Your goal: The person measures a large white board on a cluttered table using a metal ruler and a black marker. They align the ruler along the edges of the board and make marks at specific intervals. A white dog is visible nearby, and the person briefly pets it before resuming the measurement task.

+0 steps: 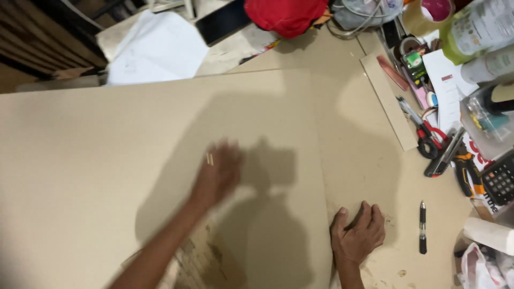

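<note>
Right hand: lies palm down at the near edge of the large cardboard sheet, fingers curled over that edge, pressing on the board beneath. It grips nothing else.

Left hand: stretched out over the middle of the same sheet, motion-blurred. Fingers look spread and flat; a small pale sliver shows beside the fingertips, too blurred to identify. Cannot tell whether the hand touches the sheet or hovers just above it. Its shadow falls to the right on the cardboard.

The large cardboard sheet covers most of the left and centre of the work surface, lying flat. A second board lies under it and shows to the right.

Black pen: lies on the lower board just right of the right hand, apart from it.

Further right, along the table edge: black calculator, an orange-and-black tool, a utility knife, red-handled scissors. All are well apart from both hands.

Narrow cardboard strip: lies diagonally beside the scissors.

Far side: white paper beyond the sheet's upper edge, a dark tablet next to it, a red cloth at top centre, tape rolls and green-and-white bottles at top right.
</note>
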